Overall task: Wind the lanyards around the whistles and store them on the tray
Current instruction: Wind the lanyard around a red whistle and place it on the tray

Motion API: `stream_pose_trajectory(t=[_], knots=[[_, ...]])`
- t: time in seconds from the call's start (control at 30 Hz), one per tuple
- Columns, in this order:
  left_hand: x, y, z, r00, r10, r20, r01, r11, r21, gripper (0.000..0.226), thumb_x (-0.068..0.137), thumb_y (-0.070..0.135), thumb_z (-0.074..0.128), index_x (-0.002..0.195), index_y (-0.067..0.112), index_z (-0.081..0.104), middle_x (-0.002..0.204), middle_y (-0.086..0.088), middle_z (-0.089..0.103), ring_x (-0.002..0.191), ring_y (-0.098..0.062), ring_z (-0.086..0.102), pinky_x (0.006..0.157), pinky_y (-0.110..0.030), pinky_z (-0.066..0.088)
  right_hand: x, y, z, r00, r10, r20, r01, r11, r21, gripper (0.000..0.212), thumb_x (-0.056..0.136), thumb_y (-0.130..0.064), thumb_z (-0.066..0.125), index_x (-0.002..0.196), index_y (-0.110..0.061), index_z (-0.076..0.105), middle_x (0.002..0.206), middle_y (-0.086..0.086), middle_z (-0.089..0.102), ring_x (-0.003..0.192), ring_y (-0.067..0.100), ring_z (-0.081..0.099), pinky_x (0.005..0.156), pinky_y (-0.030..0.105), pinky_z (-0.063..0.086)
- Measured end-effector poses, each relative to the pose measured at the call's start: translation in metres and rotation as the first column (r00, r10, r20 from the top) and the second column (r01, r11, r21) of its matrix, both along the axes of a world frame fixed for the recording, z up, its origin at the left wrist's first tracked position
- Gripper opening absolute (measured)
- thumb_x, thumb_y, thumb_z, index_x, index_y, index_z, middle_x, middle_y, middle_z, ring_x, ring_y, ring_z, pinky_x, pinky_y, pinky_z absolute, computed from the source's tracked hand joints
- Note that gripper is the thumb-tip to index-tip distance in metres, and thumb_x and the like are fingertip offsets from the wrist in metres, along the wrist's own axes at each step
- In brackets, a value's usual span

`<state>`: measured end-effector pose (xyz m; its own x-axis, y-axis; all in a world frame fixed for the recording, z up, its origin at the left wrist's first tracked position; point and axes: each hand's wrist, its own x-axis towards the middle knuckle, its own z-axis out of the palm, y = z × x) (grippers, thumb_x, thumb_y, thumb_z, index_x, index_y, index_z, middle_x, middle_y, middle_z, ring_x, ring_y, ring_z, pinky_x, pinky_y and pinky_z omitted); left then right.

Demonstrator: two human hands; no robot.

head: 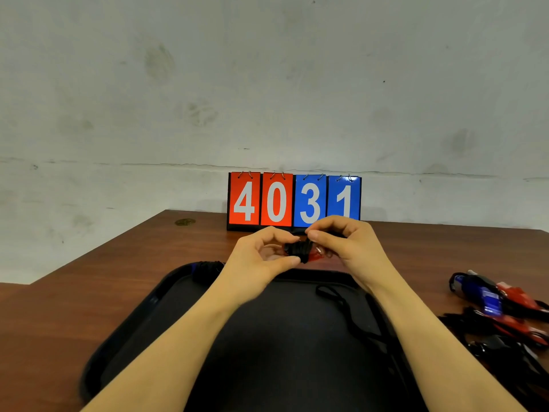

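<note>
Both hands pinch red whistle [315, 256] above tray [166, 295]: left hand [264, 254] grips wound black lanyard [298, 249], right hand [341, 242] holds body. Light, hard plastic (cord limp, unwinds easily); keep pinch on wraps.

Black tray [166, 295] on a reddish-brown wood-grain surface [89, 281]; red whistle [315, 256] wound in black lanyard [298, 248]; scoreboard [294, 200] red and blue with white digits.

Even, dim indoor light, soft shadows, wide-angle bending at the edges, blur toward the lower right corner
</note>
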<state>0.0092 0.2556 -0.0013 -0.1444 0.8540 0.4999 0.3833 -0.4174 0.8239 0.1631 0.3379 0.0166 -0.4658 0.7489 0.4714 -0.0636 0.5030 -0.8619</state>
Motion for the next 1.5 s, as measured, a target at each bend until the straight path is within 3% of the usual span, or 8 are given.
stream_pose_trajectory(t=[0.07, 0.23, 0.37, 0.53, 0.7, 0.9, 1.2, 1.5], knots=[[0.000, 0.000, 0.000, 0.998, -0.004, 0.068, 0.003, 1.000, 0.010, 0.027, 0.077, 0.004, 0.069, 0.096, 0.023, 0.064, 0.098, 0.009, 0.066, 0.094, -0.001, 0.063, 0.073, -0.008, 0.049, -0.001, -0.001, 0.000, 0.999, 0.003, -0.037, -0.004, 1.000, -0.019, 0.010, 0.080, -0.010, 0.067, 0.077, -0.020, 0.070, 0.077, 0.001, 0.069, 0.076, 0.010, 0.061, 0.071, 0.030, 0.054], [0.003, 0.003, 0.000, 0.973, 0.029, 0.230, -0.039, 0.999, 0.036, 0.025, 0.076, 0.004, 0.069, 0.093, 0.021, 0.063, 0.098, 0.007, 0.068, 0.093, -0.007, 0.066, 0.080, -0.020, 0.054, -0.006, -0.002, -0.003, 0.998, 0.009, -0.055, -0.011, 0.999, -0.031, 0.009, 0.085, -0.008, 0.061, 0.083, -0.013, 0.069, 0.065, -0.001, 0.065, 0.058, 0.008, 0.057, 0.059, 0.019, 0.048], [0.001, 0.006, -0.001, 0.943, 0.085, 0.321, -0.111, 0.992, 0.064, 0.027, 0.077, 0.007, 0.070, 0.101, 0.013, 0.062, 0.098, 0.006, 0.067, 0.088, -0.007, 0.067, 0.077, -0.022, 0.056, -0.009, -0.005, -0.006, 0.996, 0.076, -0.039, -0.078, 0.996, -0.046, 0.013, 0.087, -0.005, 0.058, 0.085, -0.013, 0.068, 0.064, 0.000, 0.065, 0.060, 0.009, 0.058, 0.059, 0.019, 0.048], [0.002, 0.007, -0.002, 0.960, 0.135, 0.247, -0.168, 0.979, 0.119, 0.026, 0.076, 0.009, 0.071, 0.099, 0.016, 0.059, 0.098, 0.010, 0.065, 0.088, 0.008, 0.063, 0.067, -0.007, 0.049, -0.011, -0.006, -0.006, 0.997, 0.067, -0.030, -0.070, 0.994, -0.079, 0.012, 0.085, -0.010, 0.062, 0.088, -0.018, 0.070, 0.065, 0.000, 0.066, 0.062, 0.009, 0.060, 0.063, 0.020, 0.050], [0.000, 0.007, -0.002, 0.959, 0.217, 0.184, -0.246, 0.957, 0.153, 0.031, 0.075, 0.008, 0.072, 0.094, 0.024, 0.054, 0.098, 0.013, 0.060, 0.088, 0.004, 0.061, 0.068, -0.005, 0.048, -0.012, -0.010, -0.005, 0.998, 0.064, 0.010, -0.063, 0.996, -0.070, 0.009, 0.083, -0.011, 0.065, 0.080, -0.016, 0.072, 0.061, 0.000, 0.065, 0.058, 0.009, 0.058, 0.059, 0.018, 0.049], [0.003, 0.008, -0.005, 0.946, 0.296, -0.130, -0.266, 0.942, 0.207, 0.035, 0.084, 0.014, 0.065, 0.114, 0.029, 0.055, 0.104, 0.022, 0.048, 0.099, 0.008, 0.051, 0.081, -0.001, 0.041, -0.014, -0.010, -0.004, 0.993, -0.039, 0.107, 0.042, 0.999, -0.020, 0.001, 0.080, -0.011, 0.069, 0.080, -0.012, 0.070, 0.060, -0.001, 0.066, 0.052, 0.007, 0.059, 0.055, 0.016, 0.047], [0.005, 0.006, -0.007, 0.949, 0.275, -0.156, -0.252, 0.956, 0.148, 0.025, 0.085, 0.015, 0.064, 0.103, 0.026, 0.051, 0.094, 0.021, 0.054, 0.089, 0.004, 0.055, 0.073, 0.004, 0.041, -0.019, -0.015, -0.005, 0.984, -0.155, 0.089, 0.147, 0.985, 0.089, 0.007, 0.079, -0.008, 0.070, 0.082, -0.012, 0.066, 0.073, 0.005, 0.069, 0.064, 0.011, 0.067, 0.065, 0.021, 0.056], [0.001, 0.005, -0.008, 0.956, 0.243, -0.166, -0.226, 0.967, 0.116, 0.026, 0.083, 0.013, 0.065, 0.100, 0.026, 0.051, 0.094, 0.020, 0.056, 0.093, 0.002, 0.056, 0.076, 0.003, 0.042, -0.020, -0.015, -0.009, 0.994, -0.087, 0.068, 0.080, 0.991, 0.105, 0.014, 0.083, -0.004, 0.064, 0.090, -0.016, 0.067, 0.081, 0.001, 0.070, 0.075, 0.010, 0.069, 0.078, 0.022, 0.056]])
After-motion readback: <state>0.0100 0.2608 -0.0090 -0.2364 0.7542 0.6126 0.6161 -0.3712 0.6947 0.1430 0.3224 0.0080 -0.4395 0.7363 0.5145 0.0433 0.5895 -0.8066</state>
